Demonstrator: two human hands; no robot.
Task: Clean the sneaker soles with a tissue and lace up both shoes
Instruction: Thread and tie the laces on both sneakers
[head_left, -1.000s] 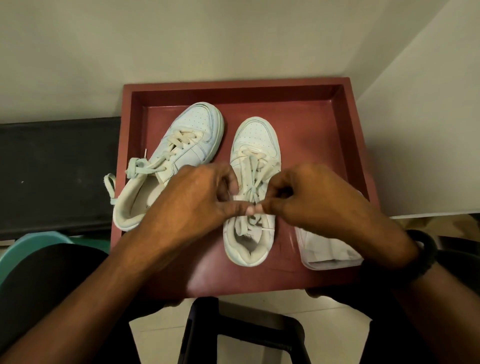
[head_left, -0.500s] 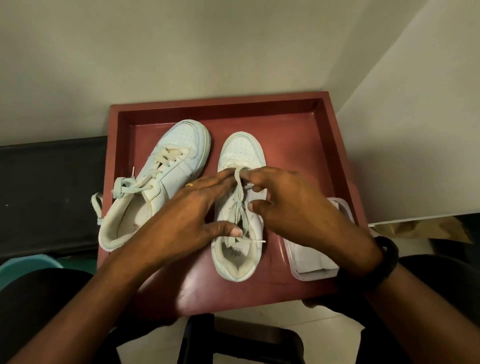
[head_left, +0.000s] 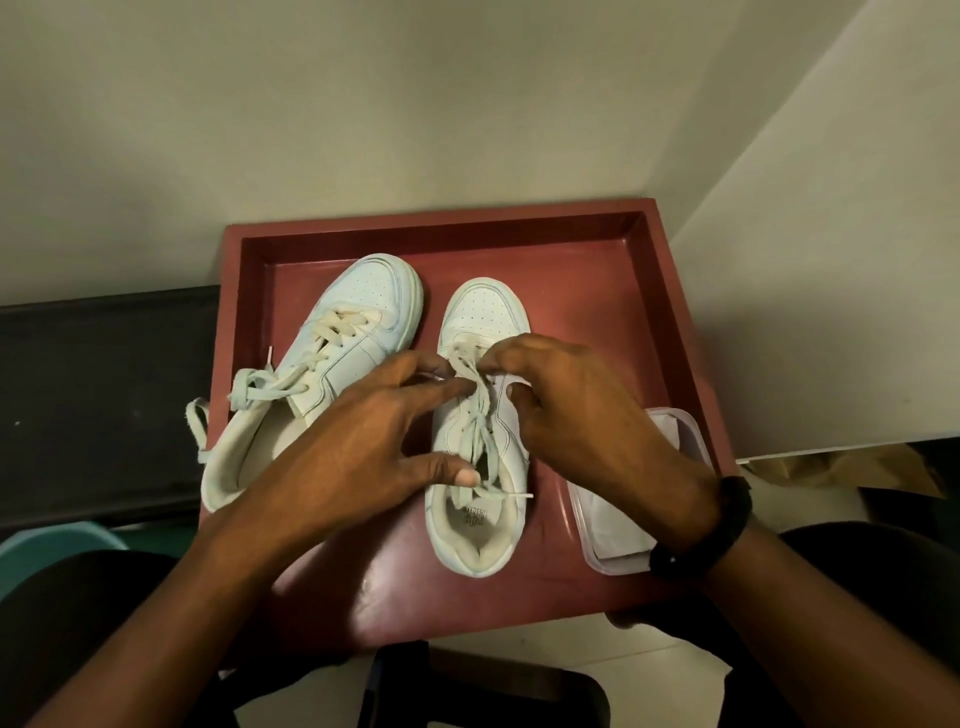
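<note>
Two white sneakers stand side by side in a dark red tray (head_left: 441, 221), toes pointing away from me. The left sneaker (head_left: 363, 296) is laced, its bow hanging over the tray's left rim. Both hands are over the right sneaker (head_left: 485, 306). My left hand (head_left: 358, 447) is spread, its index fingertip touching the upper laces (head_left: 475, 415) and its thumb resting on the loose lace end by the collar. My right hand (head_left: 587, 415) has curled fingers that pinch the lace near the upper eyelets. A clear tub of tissue (head_left: 685, 431) lies in the tray, partly hidden by my right wrist.
A black bench (head_left: 104, 389) runs along the tray's left side. A teal bucket (head_left: 47, 551) sits at the lower left. A black stool frame (head_left: 467, 686) shows under the tray's near edge. Walls close in behind and to the right.
Both hands have left the knot near the sneaker's collar and moved up to the upper laces. My left hand has opened and spread. The view has tilted so the tray sits lower.
</note>
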